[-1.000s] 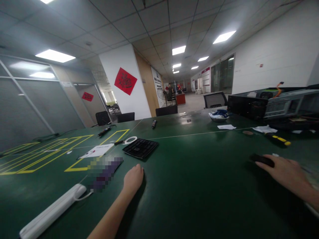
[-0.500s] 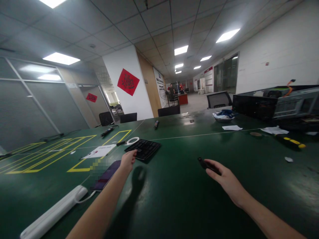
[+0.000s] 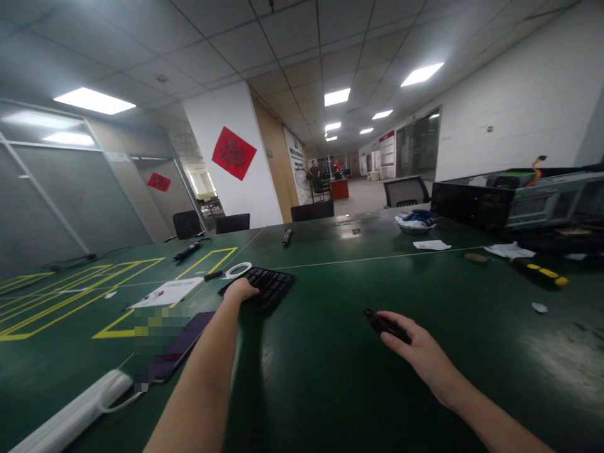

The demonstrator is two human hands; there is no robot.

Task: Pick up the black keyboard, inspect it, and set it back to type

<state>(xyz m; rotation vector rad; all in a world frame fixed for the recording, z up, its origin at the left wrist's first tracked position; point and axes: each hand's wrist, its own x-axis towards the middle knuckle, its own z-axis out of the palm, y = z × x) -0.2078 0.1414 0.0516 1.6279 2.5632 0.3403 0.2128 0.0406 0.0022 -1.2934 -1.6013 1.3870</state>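
My left hand (image 3: 241,290) is at the near left part of a black compartmented tray (image 3: 276,284), which lies on the green table (image 3: 325,371). Its fingers reach over the tray, and whatever they may pinch is too small to make out. On the right, my right hand (image 3: 403,336) is closed around a slim black object (image 3: 377,322), held above the table with its tip pointing left. A white tape ring (image 3: 238,270) lies beside the tray's far left corner.
A purple flat item (image 3: 186,343) and a white cylinder (image 3: 70,412) lie at left. Farther back are a white paper (image 3: 167,293) and a small dark tube (image 3: 287,237). At right are a bowl (image 3: 415,228), an open computer case (image 3: 472,204) and a yellow-black tool (image 3: 540,272).
My left hand has gone from the tray's near edge to over its left part, its fingers now lower. The view has turned slightly right; my right hand still holds the black object.
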